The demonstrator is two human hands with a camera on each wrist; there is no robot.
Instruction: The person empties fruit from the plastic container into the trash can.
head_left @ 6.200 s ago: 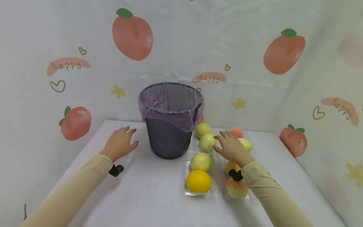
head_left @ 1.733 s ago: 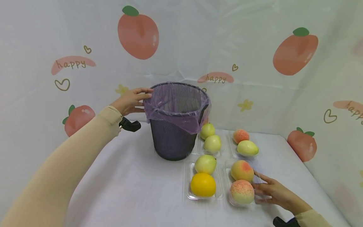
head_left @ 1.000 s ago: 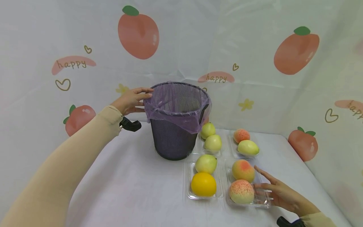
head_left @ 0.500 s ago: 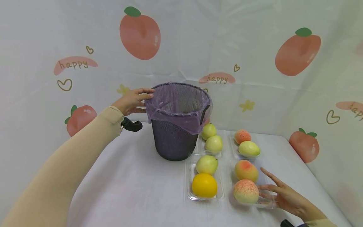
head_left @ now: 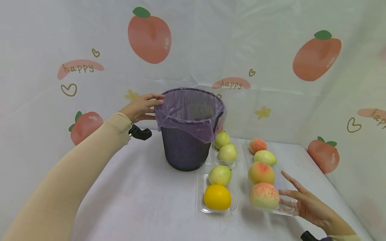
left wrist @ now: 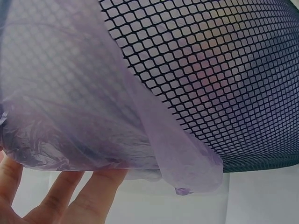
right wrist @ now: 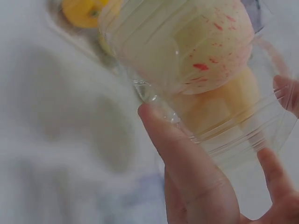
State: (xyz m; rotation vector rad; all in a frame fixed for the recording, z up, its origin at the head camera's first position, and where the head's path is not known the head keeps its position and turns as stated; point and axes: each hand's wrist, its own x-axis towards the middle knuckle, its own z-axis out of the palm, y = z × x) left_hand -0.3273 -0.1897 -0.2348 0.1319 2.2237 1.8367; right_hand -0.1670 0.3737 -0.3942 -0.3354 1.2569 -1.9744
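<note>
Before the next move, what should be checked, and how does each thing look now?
1. Right hand holding the clear tray: ok, gripped between thumb and fingers.
2. Speckled peach and orange peach both inside it: ok.
3. Gap to the yellow-green fruit behind: cannot tell, they nearly meet in the head view.
4. Left hand on the bin: ok, it touches near the rim.
5. Purple liner folded over that rim: ok.

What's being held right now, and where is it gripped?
The right hand holds the clear peach container by its right side. The left hand touches the bin at its left rim; whether it grips is unclear.
</note>
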